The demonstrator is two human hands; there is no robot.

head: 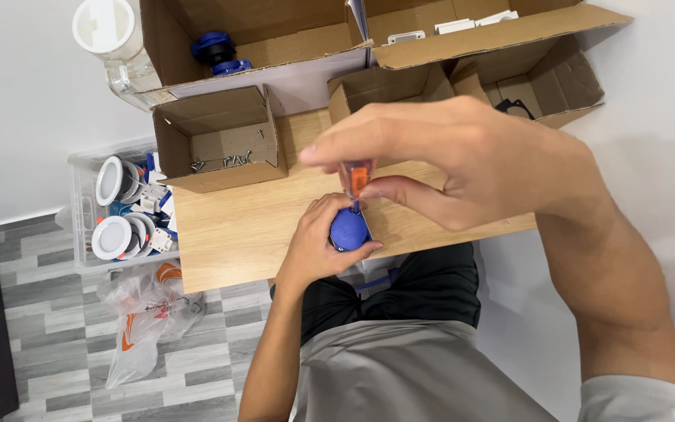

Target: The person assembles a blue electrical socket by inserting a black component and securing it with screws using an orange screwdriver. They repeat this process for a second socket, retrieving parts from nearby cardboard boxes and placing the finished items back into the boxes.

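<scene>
Hands over wooden table (236,234): left hand (318,246) grip around blue round part (348,228), right hand (478,160) pinching orange-handled screwdriver (357,180), cardboard box of screws (216,141) beside.

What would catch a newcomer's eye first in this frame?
The right hand, large at centre, pinches an orange-handled screwdriver above a round blue part gripped by the left hand at the wooden table's near edge. Behind, a small cardboard box holds loose screws.

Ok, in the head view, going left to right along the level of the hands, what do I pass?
Clear bin of round white fittings → small cardboard box with screws → left hand → blue round part → right hand, holding the orange-handled screwdriver.
</scene>
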